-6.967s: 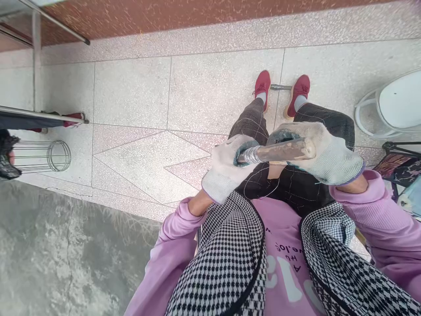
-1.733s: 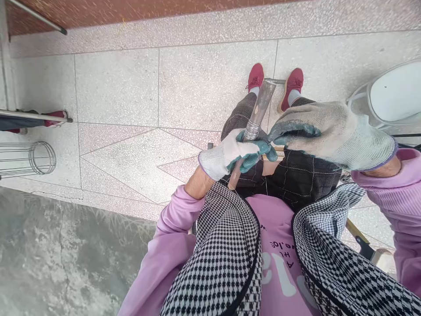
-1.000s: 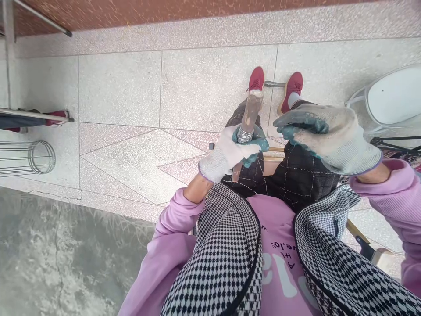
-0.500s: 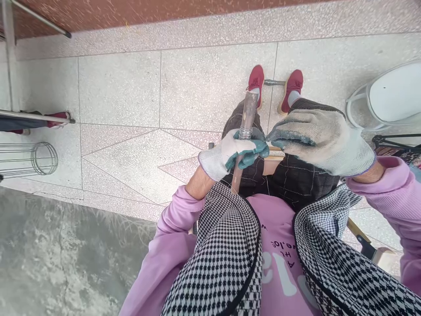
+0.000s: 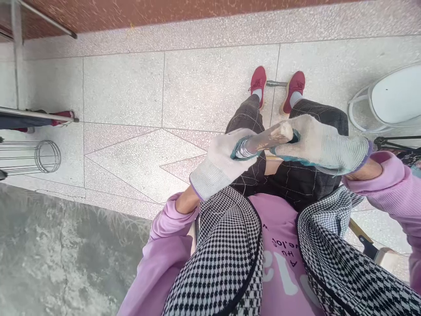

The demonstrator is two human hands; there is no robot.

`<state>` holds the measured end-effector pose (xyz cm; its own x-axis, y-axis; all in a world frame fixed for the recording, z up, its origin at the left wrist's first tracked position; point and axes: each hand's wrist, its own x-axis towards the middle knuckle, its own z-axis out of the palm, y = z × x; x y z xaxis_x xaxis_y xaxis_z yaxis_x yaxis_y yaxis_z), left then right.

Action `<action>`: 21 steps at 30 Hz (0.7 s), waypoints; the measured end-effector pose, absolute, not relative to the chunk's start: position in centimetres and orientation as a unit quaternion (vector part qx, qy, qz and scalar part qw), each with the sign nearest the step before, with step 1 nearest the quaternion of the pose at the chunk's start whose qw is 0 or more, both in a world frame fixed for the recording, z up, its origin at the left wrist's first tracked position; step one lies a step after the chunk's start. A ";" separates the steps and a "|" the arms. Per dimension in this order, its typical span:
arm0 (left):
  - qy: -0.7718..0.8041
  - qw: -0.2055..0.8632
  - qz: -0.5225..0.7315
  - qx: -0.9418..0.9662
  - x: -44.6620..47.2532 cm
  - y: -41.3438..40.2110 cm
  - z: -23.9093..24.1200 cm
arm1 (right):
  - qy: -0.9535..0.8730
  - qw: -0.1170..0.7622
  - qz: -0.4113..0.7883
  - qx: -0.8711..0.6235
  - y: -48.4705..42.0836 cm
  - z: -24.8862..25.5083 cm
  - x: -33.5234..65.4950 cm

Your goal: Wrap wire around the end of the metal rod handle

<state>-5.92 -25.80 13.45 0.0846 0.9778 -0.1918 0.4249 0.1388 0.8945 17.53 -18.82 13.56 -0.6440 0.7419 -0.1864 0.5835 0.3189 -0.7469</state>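
Fingers (image 5: 243, 148) of the left hand (image 5: 219, 164), gloved in white knit with teal coating, closed around the near end of a rod (image 5: 268, 138), just at a band of wire coil (image 5: 244, 149) wound tightly on it. Right hand (image 5: 324, 145), same kind of glove, soiled grey, closed over the far part of the rod, whose pale blunt tip shows between thumb and forefinger. Rod: dull brownish metal, lying nearly level across the lap, slightly raised toward the right hand, held clear above the knees. Wire coil: bright silvery turns, packed side by side, partly hidden by the left glove. Thin wire strand (image 5: 251, 184): faint, trailing down from the hands over the trousers; its end cannot be made out. Trousers (image 5: 296, 184): dark checked cloth. Shoes (image 5: 258, 81): two, red, set apart on the floor with a short metal bar (image 5: 275, 83) lying between them. Clothing: lilac sleeves (image 5: 167, 237) and top with pale lettering, under a black-and-white houndstooth vest (image 5: 226, 259). Floor (image 5: 131, 92): pale speckled terrazzo with thin dividing lines, a reddish band along the far edge, rough grey concrete at the near left. Wire cage (image 5: 36, 157): cylindrical, lying on its side at the far left, well apart from the hands. White basin (image 5: 394, 98): on a white frame at the right edge.
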 end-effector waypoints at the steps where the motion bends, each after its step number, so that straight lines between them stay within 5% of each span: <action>1: 0.597 0.457 0.311 0.581 -6.2 -26.1 13.6 | -0.807 0.095 0.423 -0.401 -18.7 13.9 17.4; 10: 0.627 0.488 0.335 0.507 -8.8 -28.2 15.1 | -0.873 0.227 0.361 -0.236 -19.6 12.0 15.4; 21: 0.566 0.606 0.349 0.438 -10.6 -29.7 14.1 | -0.892 0.195 0.339 -0.228 -19.6 9.8 15.7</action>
